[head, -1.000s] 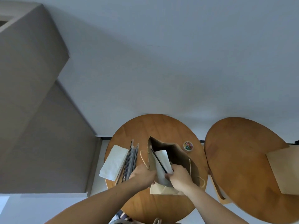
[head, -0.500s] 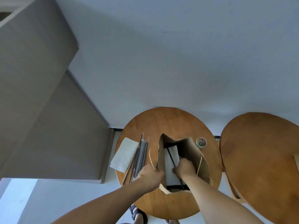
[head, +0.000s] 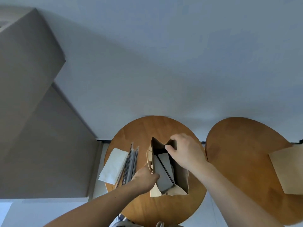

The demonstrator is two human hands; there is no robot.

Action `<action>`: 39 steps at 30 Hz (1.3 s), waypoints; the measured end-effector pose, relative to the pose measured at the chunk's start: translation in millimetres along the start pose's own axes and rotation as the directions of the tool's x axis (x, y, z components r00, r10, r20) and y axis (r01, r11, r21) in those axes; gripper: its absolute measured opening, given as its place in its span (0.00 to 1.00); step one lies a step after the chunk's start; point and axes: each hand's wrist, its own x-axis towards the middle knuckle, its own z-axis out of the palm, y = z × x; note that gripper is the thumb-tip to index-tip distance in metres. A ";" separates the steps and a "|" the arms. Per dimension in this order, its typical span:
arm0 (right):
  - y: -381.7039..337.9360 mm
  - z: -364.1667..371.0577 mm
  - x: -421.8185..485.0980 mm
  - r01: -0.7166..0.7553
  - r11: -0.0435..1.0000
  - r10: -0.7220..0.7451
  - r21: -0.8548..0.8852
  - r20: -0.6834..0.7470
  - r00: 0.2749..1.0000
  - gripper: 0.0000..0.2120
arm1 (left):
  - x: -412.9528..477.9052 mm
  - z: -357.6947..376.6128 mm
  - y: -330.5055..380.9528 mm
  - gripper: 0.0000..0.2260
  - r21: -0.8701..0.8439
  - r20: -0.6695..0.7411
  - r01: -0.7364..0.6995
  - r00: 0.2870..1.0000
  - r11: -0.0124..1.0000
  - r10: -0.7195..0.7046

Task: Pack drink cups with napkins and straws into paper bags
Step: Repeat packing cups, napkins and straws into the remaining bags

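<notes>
A brown paper bag (head: 181, 181) is standing open on a round wooden table (head: 142, 131), its mouth facing up toward the camera. The right hand (head: 185, 153) is reaching across the top of the bag and pinching the far rim, with the thumb (head: 168, 147) hooking inside and the other fingers curling over the outside of the paper. The left hand (head: 145, 177) is closing on the near-left edge of the bag beside its looped handle (head: 148, 158); its fingertips are tucking out of sight behind the paper, so it is probably gripping that wall rather than the handle.

Inside the bag a folded napkin (head: 161, 174) is leaning against the left wall, and a thin dark straw (head: 164, 167) is lying slantwise across it. The rest of the interior is sitting in shadow.

Left of the bag, a bundle of straws (head: 131, 163) is lying on the table, and a stack of napkins (head: 113, 163) is lying just beside it, overhanging the table's edge. On a second table (head: 237, 145) to the right, a flat bag (head: 288, 167) is lying at the far right edge of view.
</notes>
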 end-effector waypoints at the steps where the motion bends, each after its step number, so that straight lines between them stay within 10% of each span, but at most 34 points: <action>1: 8.6 -10.8 -0.4 -0.034 0.999 0.036 0.040 -0.058 0.998 0.22 | 0.5 -0.1 1.6 0.23 0.002 -0.001 0.008 1.000 1.000 -0.008; 6: 56.3 -5.2 -2.3 -0.423 0.885 0.365 0.192 0.275 0.889 0.26 | 3.3 2.5 8.1 0.25 0.022 0.024 0.033 0.999 0.999 -0.034; 10: 60.3 38.8 -15.7 -0.540 0.792 0.335 0.284 0.538 0.773 0.20 | 2.7 3.6 17.6 0.28 -0.029 0.100 -0.010 0.995 1.000 0.013; 16: 40.5 57.0 -13.4 -0.455 0.796 0.190 0.399 0.549 0.814 0.16 | -0.4 7.9 38.5 0.07 -0.044 0.166 -0.088 0.982 0.995 0.094; 29: 35.8 62.6 -19.9 -0.524 0.684 0.175 0.507 0.584 0.793 0.10 | -1.6 14.4 27.2 0.29 -0.079 0.372 -0.098 0.920 0.992 0.120; 35: 28.7 57.1 -18.6 -0.438 0.653 0.081 0.619 0.517 0.852 0.17 | 10.0 27.7 37.7 0.07 0.159 -0.010 -0.034 0.999 0.987 0.036; 39: 45.7 61.1 -19.9 -0.185 0.904 0.028 0.385 0.379 0.925 0.15 | 12.8 22.4 39.2 0.01 0.263 -0.034 -0.004 0.999 0.965 0.014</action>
